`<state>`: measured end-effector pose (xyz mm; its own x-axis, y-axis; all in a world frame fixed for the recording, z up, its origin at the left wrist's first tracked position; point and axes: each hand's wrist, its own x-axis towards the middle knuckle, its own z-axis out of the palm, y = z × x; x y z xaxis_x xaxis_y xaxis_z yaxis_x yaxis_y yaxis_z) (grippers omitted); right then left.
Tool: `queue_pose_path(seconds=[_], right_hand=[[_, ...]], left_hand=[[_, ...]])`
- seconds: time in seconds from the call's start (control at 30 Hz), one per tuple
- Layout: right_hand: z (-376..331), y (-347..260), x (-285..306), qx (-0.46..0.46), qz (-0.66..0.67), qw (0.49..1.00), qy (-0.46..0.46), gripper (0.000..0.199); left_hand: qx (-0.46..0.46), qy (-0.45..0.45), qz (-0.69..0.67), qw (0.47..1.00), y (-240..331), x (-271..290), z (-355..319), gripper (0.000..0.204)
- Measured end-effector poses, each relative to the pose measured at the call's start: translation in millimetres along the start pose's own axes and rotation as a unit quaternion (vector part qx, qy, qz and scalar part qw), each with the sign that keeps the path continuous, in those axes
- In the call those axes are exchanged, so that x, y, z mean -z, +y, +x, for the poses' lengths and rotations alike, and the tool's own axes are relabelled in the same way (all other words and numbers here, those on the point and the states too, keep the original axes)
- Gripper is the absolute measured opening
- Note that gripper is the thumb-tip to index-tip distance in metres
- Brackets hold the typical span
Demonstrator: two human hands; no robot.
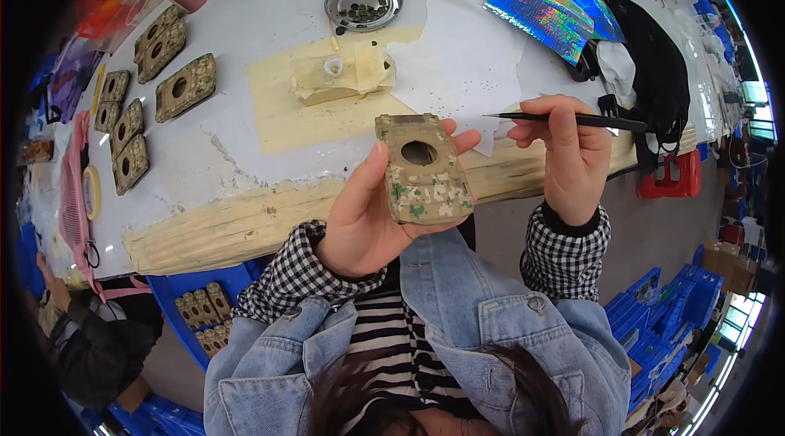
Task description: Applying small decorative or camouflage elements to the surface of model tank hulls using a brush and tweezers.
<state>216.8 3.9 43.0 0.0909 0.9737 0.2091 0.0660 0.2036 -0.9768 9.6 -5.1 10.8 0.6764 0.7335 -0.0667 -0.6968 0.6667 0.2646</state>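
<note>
My left hand point(360, 215) is closed around a flat tan model hull part point(427, 178) with a round hole and a green, brown and white pixel camouflage pattern, held above the table's front edge. In my right hand point(572, 150) a pair of black tweezers point(585, 119) is pinched between thumb and fingers, its fine tip pointing left toward the part without touching it. Beyond the hands, a white sheet point(450, 52) carries many tiny dark specks. Behind the part sits a block wrapped in yellowish tape point(347, 76), with a small white ring on top.
Several similar camouflaged parts point(186, 88) lie at the left, more in a blue crate point(181, 285) below the table. A round dish point(364, 3) holds dark green bits. Shiny holographic sheets point(540, 15) and a black bag point(650, 60) lie right. Another person's arm shows at lower left.
</note>
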Motion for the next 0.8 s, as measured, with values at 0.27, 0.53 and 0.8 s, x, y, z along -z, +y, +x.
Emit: queue_pose_path(seconds=[0.27,0.53,0.8], right_hand=[[-8,-22,-25,0.102,0.058,0.988,-0.100,0.026],[-8,-21,-35,0.152,0.016,0.979,-0.132,0.023],[-14,-23,-34,0.118,0.003,0.985,-0.125,0.022]], left_hand=[[-0.002,-0.072,-0.130,0.989,3,2,-3,0.055],[0.004,-0.080,-0.157,0.984,2,4,-6,0.055],[-0.009,-0.042,-0.155,0.987,1,-1,-8,0.055]])
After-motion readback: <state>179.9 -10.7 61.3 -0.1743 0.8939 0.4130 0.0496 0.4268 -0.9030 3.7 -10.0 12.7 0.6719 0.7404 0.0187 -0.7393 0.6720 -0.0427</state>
